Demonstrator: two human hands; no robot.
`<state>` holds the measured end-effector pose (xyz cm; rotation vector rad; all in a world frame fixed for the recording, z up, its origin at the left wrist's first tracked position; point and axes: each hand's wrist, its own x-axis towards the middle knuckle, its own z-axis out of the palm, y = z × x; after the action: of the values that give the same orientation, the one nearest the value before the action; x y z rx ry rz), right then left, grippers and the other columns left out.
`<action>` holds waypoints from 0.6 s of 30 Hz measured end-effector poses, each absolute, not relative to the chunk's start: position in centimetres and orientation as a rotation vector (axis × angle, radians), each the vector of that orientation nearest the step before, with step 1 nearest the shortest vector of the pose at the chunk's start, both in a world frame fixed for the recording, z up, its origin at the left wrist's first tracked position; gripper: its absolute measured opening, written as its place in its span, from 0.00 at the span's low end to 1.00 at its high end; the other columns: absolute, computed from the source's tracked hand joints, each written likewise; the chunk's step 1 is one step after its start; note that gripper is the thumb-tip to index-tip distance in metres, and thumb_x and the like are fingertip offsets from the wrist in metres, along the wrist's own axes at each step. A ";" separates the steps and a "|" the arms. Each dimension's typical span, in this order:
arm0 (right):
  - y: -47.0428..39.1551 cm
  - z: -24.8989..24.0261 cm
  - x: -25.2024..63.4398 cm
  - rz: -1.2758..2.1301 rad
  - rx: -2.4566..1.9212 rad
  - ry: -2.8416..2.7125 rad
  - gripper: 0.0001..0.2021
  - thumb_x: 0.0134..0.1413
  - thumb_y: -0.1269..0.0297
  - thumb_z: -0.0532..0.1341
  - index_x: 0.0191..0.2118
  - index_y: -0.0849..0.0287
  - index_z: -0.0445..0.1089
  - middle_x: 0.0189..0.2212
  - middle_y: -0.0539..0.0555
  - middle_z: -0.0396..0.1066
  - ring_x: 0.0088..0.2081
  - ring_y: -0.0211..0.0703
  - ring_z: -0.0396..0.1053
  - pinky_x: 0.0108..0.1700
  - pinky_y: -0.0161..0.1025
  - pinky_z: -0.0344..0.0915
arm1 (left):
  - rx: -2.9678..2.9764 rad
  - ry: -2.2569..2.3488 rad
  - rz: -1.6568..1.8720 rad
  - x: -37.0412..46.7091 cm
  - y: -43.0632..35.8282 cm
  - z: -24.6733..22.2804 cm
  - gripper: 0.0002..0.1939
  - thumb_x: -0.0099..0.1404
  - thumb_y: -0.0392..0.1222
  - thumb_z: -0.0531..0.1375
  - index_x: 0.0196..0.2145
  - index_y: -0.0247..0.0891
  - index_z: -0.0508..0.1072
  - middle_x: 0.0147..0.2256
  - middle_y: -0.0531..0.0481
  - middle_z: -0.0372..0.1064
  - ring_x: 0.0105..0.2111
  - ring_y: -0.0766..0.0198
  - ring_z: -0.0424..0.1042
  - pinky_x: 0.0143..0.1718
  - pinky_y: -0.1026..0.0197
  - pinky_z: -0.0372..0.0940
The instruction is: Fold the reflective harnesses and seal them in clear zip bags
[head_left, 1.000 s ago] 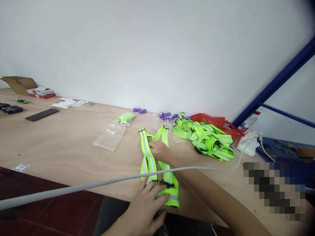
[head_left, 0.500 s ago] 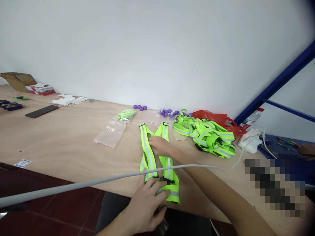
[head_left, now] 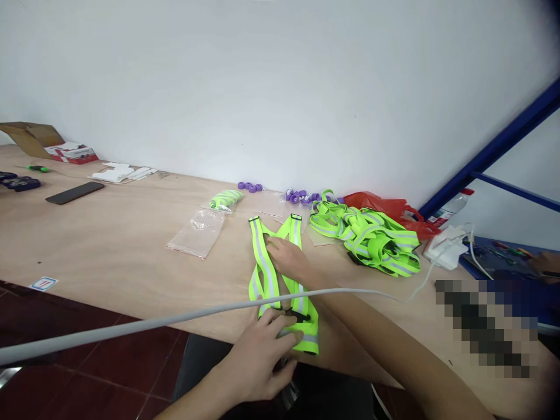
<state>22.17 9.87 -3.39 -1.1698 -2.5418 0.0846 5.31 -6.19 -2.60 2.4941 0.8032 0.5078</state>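
A neon-yellow reflective vest (head_left: 268,262) made of straps with silver stripes lies on the table in front of me, buckles at its far end. My left hand (head_left: 266,350) is curled over its waist band near the table's front edge, the thumb lower down. Between the shoulder straps is my right hand (head_left: 286,256), its fingers bent together against the left strap's inner edge; the fingertips are partly hidden. A heap of similar reflective vests (head_left: 371,239) lies to the right. Left of the straps are a flat clear plastic bag (head_left: 199,233) and a packed vest in a bag (head_left: 226,200).
A pale cable (head_left: 188,318) crosses in front of my hands. Purple rolls (head_left: 300,196), a red bag (head_left: 376,204), a bottle (head_left: 450,210) and a white adapter (head_left: 445,248) are along the back and right. A dark flat bar (head_left: 75,192) lies left. Another person's hand (head_left: 546,265) shows far right.
The view has shifted slightly. Both hands stay at nearly the same places on the vest, the right hand's fingers a little more bent. The vest keeps its layout.
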 end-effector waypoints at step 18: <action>5.8 -2.2 21.8 -0.284 -0.462 -2.936 0.14 0.68 0.73 0.55 0.55 0.60 0.70 0.57 0.61 0.71 0.61 0.52 0.65 0.60 0.54 0.61 | 2.532 0.973 0.469 5.6 -6.0 -3.0 0.25 0.61 0.40 0.62 0.57 0.43 0.66 0.62 0.44 0.62 0.60 0.43 0.58 0.62 0.35 0.52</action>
<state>21.82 5.82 -2.17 -0.4623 -2.9363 -0.2844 5.58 -6.01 -3.01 2.5320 0.9732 0.4689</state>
